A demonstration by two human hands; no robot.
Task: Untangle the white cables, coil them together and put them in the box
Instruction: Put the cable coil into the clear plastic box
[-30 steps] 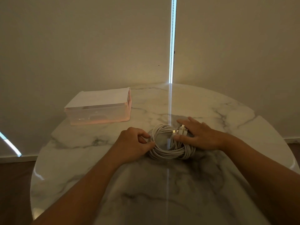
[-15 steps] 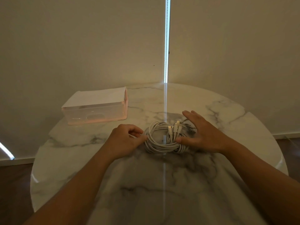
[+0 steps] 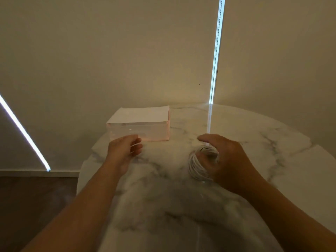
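We see the box (image 3: 140,133) at the far left of the table (image 3: 181,206), a white sheet covering its top; through its cloudy pink wall we cannot make out any contents. The coiled cables (image 3: 195,165) are outside it, well to its right, stood on edge in the right hand (image 3: 229,160), whose thumb and curled fingers grip the loops. The left hand (image 3: 123,149) hovers just before the box, fingers loosely curled, holding nothing.
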